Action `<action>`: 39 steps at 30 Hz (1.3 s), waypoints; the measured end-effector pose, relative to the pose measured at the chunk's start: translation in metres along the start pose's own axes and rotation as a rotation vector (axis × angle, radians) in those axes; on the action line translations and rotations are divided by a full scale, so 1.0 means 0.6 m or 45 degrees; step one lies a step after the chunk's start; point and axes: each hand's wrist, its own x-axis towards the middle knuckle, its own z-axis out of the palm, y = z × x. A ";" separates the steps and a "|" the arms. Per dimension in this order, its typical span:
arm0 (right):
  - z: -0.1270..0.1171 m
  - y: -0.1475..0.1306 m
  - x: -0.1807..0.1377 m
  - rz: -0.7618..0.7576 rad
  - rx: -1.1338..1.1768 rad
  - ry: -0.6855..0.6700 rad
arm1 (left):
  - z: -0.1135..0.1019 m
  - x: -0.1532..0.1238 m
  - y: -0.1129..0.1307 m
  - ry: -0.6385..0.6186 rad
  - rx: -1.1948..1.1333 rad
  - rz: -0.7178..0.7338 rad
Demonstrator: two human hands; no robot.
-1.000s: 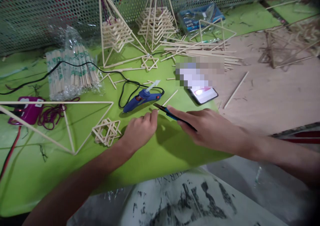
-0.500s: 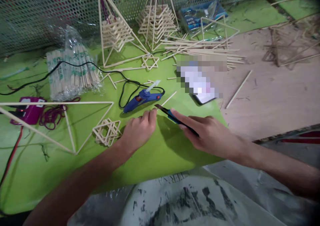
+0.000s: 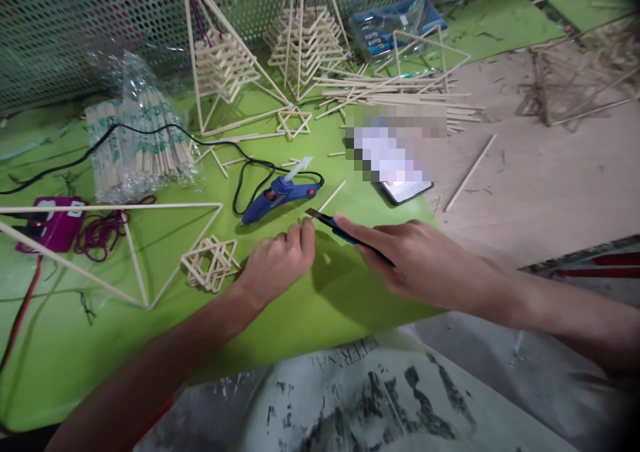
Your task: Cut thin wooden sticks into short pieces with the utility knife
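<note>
My right hand [image 3: 420,265] grips a utility knife [image 3: 350,235] with a blue and black handle. Its blade lies across a thin wooden stick [image 3: 332,197] near the fingertips of my left hand [image 3: 280,262]. That hand is closed, pinching the near end of the stick against the green tabletop, though its fingers hide part of it. Just beyond lies a blue glue gun [image 3: 280,199] with a glue stick poking out of it. A small star-shaped stack of sticks [image 3: 210,263] sits left of my left hand.
A phone [image 3: 395,165] lies beyond my right hand. Two stick pyramids [image 3: 225,72] stand at the back beside a pile of loose sticks [image 3: 390,92]. Bagged chopsticks [image 3: 140,139], a purple box [image 3: 55,224] and a large stick frame [image 3: 135,259] are at left. A black cord [image 3: 200,139] crosses the table.
The whole view has shifted slightly. Both hands keep their hold, and the blade stays against the stick. A pale spot now shows on the table below the knife.
</note>
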 end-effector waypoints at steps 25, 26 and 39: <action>0.033 -0.005 -0.023 0.063 0.153 0.130 | 0.016 -0.014 -0.015 0.100 0.011 -0.040; 0.034 -0.006 -0.023 0.058 0.121 0.126 | 0.015 -0.012 -0.015 0.091 0.018 -0.033; 0.018 -0.017 0.008 0.006 -0.146 0.019 | 0.011 -0.005 -0.012 -0.117 -0.095 -0.139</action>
